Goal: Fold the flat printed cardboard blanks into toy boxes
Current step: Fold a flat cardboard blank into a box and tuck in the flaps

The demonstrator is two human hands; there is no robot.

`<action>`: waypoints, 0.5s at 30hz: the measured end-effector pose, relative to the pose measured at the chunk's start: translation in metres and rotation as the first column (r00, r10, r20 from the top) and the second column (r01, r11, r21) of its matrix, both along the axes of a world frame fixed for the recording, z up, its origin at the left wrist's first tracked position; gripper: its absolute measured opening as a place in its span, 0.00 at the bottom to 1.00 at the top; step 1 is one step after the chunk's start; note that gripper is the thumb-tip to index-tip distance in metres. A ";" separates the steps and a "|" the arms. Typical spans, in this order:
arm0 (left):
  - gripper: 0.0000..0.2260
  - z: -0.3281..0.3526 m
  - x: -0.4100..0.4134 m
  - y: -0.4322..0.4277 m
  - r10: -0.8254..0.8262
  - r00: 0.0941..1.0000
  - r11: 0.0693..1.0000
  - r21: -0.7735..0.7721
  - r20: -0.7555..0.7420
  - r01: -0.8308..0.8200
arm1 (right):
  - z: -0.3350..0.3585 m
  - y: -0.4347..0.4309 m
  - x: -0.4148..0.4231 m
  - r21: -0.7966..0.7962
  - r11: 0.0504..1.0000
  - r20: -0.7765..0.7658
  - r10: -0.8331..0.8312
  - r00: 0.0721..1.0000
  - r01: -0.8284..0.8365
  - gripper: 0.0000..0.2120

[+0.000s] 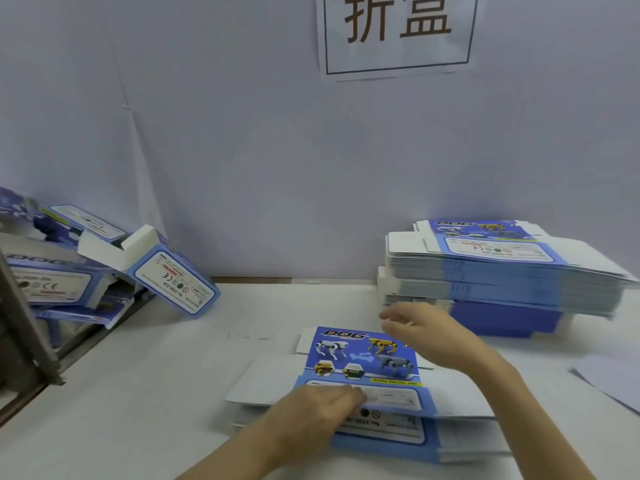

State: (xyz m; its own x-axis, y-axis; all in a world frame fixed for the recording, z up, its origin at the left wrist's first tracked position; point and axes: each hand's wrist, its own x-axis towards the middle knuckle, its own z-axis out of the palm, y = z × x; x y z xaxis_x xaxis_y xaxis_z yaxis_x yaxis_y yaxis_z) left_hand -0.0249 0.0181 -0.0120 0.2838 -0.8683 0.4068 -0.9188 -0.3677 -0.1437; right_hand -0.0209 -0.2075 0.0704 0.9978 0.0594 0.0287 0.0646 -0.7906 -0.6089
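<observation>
Now, a blank (360, 358) lies flat on the white surface (156, 393), close to the person. It is blue, with toy dogs and the word DOG printed on it. A second blank (467, 441) peeks out from under it on the near side.

The left hand (322, 407) sits on the near part of the top blank. Its fingers (353, 393) lie on the white label. The thumb is hidden, so I cannot tell if this grip is pinching the card or only pressing on it.

The right hand (426, 330) is over the far right corner of the blank. It looks blurry. Its fingers are loose and spread, and this grip holds nothing.

A tall pile of blanks (502, 271) sits to the right, by the wall (242, 150). On the left, folded boxes (169, 275) lie in a messy heap, some tipped over. A paper sign (398, 32) with two big dark marks hangs on the wall. A pale sheet (609, 379) lies at the right edge.
</observation>
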 end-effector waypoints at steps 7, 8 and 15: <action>0.17 0.000 0.003 -0.003 0.005 0.998 0.999 -0.045 -0.060 -0.008 | 0.007 0.001 -0.005 -0.014 0.999 0.001 0.041 0.999 -0.041 0.15; 0.16 -0.001 0.003 -0.004 0.001 0.997 0.998 -0.065 -0.080 -0.007 | 0.006 0.002 -0.005 -0.027 0.998 -0.029 0.052 0.998 -0.053 0.15; 0.09 0.008 0.001 -0.003 -0.008 0.962 0.996 -0.084 -0.273 -0.015 | 0.012 0.007 -0.011 -0.056 0.996 -0.093 0.063 0.994 -0.069 0.15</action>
